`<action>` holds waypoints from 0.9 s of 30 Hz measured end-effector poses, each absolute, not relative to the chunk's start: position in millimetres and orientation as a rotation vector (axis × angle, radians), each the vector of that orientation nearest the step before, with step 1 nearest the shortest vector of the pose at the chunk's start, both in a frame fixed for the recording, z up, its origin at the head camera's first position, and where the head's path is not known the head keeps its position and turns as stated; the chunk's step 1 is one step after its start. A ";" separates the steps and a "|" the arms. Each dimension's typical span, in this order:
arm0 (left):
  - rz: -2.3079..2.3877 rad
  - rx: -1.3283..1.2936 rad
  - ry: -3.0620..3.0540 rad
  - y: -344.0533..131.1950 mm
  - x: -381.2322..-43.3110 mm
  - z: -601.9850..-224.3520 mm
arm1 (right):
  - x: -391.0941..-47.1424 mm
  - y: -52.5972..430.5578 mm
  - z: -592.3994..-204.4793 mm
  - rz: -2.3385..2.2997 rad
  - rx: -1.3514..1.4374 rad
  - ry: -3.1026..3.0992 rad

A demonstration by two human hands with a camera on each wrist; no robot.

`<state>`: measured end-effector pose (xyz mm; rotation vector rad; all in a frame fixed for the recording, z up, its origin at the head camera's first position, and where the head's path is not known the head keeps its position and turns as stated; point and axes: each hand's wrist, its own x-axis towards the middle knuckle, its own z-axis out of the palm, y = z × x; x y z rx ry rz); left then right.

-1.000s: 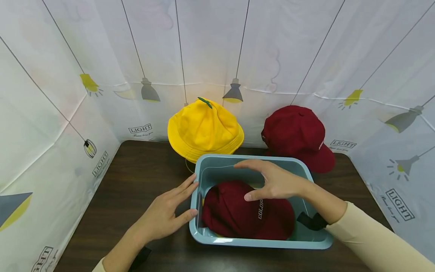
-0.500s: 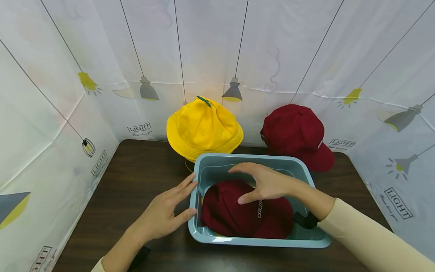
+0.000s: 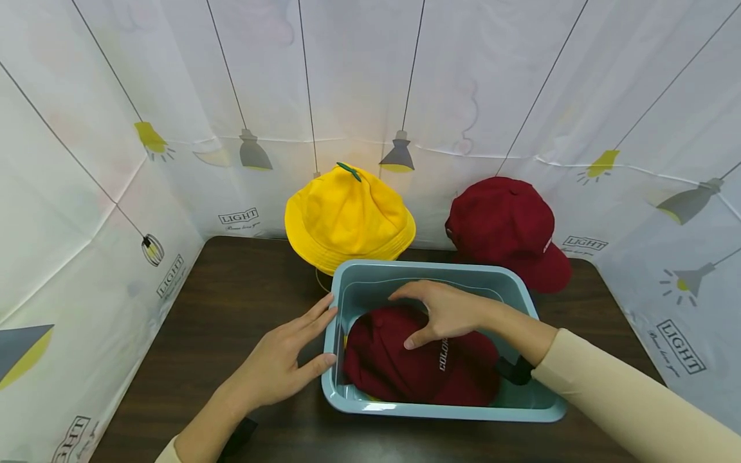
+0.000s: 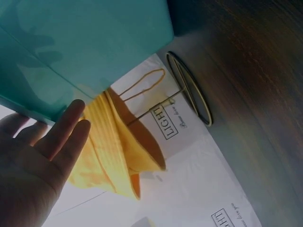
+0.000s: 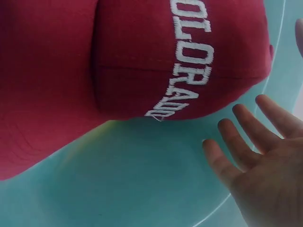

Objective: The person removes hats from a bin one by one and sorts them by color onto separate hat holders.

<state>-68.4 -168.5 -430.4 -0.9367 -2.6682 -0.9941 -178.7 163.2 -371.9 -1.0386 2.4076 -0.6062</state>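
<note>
A light blue plastic tub [image 3: 446, 413] stands on the table, and a dark red baseball cap [image 3: 382, 373] lies inside it. White lettering [image 5: 191, 52] runs across the cap's front in the right wrist view. My right hand [image 3: 451, 312] hovers low over the cap's crown, inside the tub, thumb and fingers spread apart with nothing between them. At the tub's left side my left hand [image 3: 278, 363] has its extended fingertips at the rim; in the left wrist view those fingers [image 4: 66, 127] lie along the outer wall. A bit of yellow shows under the cap.
Behind the tub are a yellow bucket hat [image 3: 347, 222] with a green sprout and, at right, another red cap [image 3: 500, 222]. A wire stand's round base [image 4: 189, 90] shows below the yellow hat. A white printed curtain [image 3: 370, 77] surrounds the dark wooden table [image 3: 231, 296].
My right hand has shifted a little to the left and down over the cap, its forearm reaching further in. The left hand stays at the rim. The cap and tub have not moved.
</note>
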 end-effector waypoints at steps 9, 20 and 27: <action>-1.016 -0.934 -2.675 -168.7 -67.3 -429.1 | -181.3 165.5 -379.7 -0.593 -1.015 2.375; -1.012 -0.943 -2.663 -168.3 -67.9 -430.2 | -182.7 167.5 -385.3 -0.579 -1.022 2.363; -1.010 -0.943 -2.662 -168.9 -67.4 -429.2 | -182.1 165.4 -387.9 -0.601 -1.034 2.328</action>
